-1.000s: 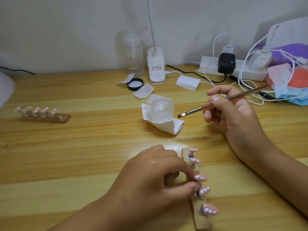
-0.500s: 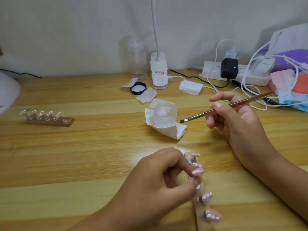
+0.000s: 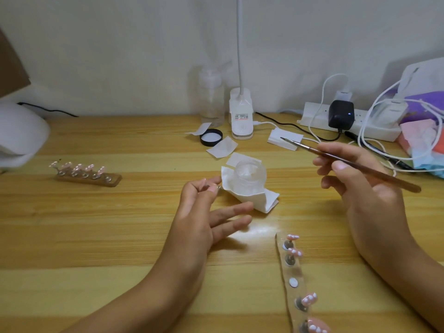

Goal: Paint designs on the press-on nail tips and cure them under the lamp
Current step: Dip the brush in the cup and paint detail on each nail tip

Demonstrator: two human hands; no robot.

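While your left hand [image 3: 199,212] is pinching one nail tip [image 3: 212,187] just beside the frosted jar [image 3: 249,173], your right hand [image 3: 367,188] is gripping the brush [image 3: 348,162] — a tighter squeeze is probably risking a smeared, uncured design, or a dropped tip.

Pwr strip [image 3: 314,117], pump bottle [image 3: 212,99], blk cap [image 3: 211,137].

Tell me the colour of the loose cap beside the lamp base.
The cap is black with a white inside, seen best in the head view.
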